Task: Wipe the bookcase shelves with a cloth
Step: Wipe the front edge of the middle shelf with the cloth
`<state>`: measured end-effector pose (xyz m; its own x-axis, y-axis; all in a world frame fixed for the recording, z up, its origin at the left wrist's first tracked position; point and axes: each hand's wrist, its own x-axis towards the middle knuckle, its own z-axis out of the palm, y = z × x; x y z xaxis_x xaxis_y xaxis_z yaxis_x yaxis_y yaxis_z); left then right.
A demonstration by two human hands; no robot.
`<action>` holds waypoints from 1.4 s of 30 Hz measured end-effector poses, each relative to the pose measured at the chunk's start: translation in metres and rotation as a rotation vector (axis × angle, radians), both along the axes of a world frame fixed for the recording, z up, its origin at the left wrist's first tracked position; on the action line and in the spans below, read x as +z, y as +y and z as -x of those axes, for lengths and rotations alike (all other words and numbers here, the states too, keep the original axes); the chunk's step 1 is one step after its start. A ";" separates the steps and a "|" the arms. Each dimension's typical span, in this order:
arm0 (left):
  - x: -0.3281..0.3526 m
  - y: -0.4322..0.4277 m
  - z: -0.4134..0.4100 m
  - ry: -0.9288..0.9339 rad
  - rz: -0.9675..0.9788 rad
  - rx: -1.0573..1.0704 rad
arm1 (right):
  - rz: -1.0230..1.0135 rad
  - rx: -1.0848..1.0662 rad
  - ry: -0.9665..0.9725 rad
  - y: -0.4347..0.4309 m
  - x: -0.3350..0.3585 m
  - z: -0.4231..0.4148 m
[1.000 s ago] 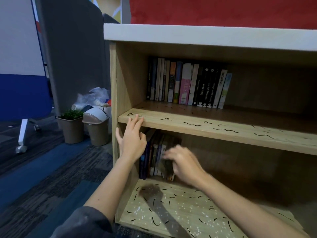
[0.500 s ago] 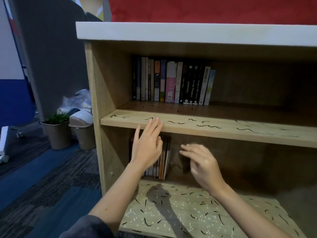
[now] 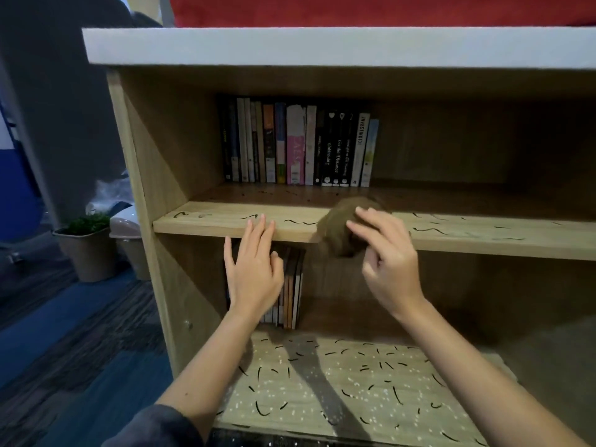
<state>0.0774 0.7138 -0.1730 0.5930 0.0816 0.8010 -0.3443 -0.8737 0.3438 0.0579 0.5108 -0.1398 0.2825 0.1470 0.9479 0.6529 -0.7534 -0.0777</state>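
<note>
A wooden bookcase has a middle shelf [image 3: 467,235] and a bottom shelf [image 3: 354,385], both strewn with small dark squiggly marks. A bunched brown cloth [image 3: 333,229] lies over the middle shelf's front edge. My right hand [image 3: 388,264] grips it, fingers curled over the top and thumb below. My left hand [image 3: 254,274] is spread flat to the left of it, its fingertips touching the same front edge. A row of books [image 3: 300,146] stands at the back of the middle shelf.
A few books [image 3: 290,288] stand in the lower compartment behind my left hand. The bookcase has a white top board [image 3: 322,46]. On the floor to the left stand a potted plant [image 3: 85,250] and a lidded bin [image 3: 127,233], before a grey partition [image 3: 64,108].
My right hand has risen from the lower compartment to the middle shelf's front edge, and the brown cloth now shows in it. My left hand has slid right along that edge.
</note>
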 end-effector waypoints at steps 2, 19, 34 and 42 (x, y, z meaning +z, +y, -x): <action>-0.001 -0.005 0.002 -0.016 0.019 0.009 | 0.038 -0.081 0.090 -0.002 -0.005 -0.005; 0.031 -0.052 -0.007 -0.080 -0.460 -0.175 | 0.054 0.041 0.069 -0.051 -0.033 0.020; 0.011 -0.084 -0.014 -0.114 -0.295 -0.233 | -0.095 0.024 0.049 -0.078 -0.019 0.006; 0.015 -0.090 -0.008 -0.108 -0.069 -0.287 | -0.126 0.145 0.097 -0.078 -0.014 0.015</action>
